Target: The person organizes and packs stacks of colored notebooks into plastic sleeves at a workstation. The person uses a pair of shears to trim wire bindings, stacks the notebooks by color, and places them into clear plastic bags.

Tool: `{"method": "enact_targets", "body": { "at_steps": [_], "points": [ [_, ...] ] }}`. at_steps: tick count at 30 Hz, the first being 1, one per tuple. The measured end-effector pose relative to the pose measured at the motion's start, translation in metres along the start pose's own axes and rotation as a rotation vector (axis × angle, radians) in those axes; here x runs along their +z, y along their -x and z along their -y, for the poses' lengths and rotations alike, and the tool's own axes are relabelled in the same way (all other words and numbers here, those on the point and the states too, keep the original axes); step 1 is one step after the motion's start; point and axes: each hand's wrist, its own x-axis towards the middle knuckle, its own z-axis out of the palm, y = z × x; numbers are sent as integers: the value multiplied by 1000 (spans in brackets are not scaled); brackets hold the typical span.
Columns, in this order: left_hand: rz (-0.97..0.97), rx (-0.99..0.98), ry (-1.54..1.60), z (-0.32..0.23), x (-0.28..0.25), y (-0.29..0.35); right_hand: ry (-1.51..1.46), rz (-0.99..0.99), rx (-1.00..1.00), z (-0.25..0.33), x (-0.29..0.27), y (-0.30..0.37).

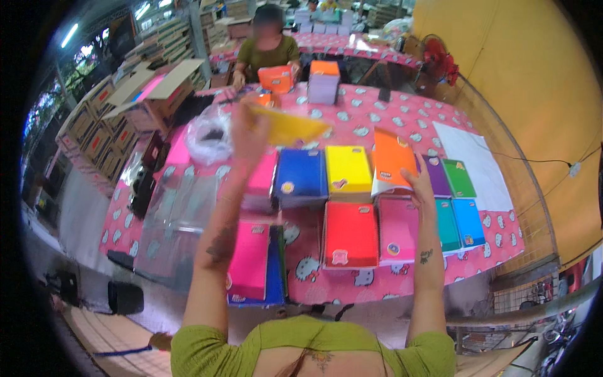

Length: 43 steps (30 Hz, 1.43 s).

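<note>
My left hand (250, 135) is raised over the left side of the table, closed on a yellow notebook (294, 127) that is smeared by motion. At the right, my right hand (419, 182) grips the edge of an orange notebook (393, 157), whose cover is tilted up. Stacks of spiral notebooks surround it: blue (301, 174), yellow (348, 169), red (350, 235), pink (398, 229), purple (437, 176), green (459, 179), teal (445, 226) and light blue (468, 222). Below my left forearm lies a magenta notebook (249, 261) on top of blue ones.
Across the table a co-worker (267, 53) handles an orange notebook (276, 80) beside a tall stack (323, 85). A clear plastic bag (208, 135) and clear sheets (173, 220) lie left. An open carton (154, 94) stands beyond; white paper (474, 166) covers the right side.
</note>
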Motion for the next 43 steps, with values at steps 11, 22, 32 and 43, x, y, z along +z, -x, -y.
{"method": "enact_targets", "body": {
  "at_steps": [11,22,32,43],
  "points": [
    [826,-422,263,-74,-157,16,355,242,-19,-63,231,257],
    [487,-1422,684,-10,-271,191,-21,230,363,-109,252,254],
    [507,-1260,461,6,-255,236,-212,425,413,-140,274,243],
    [198,-1608,829,9,-281,290,-314,280,616,-171,270,323]
  ]
}}
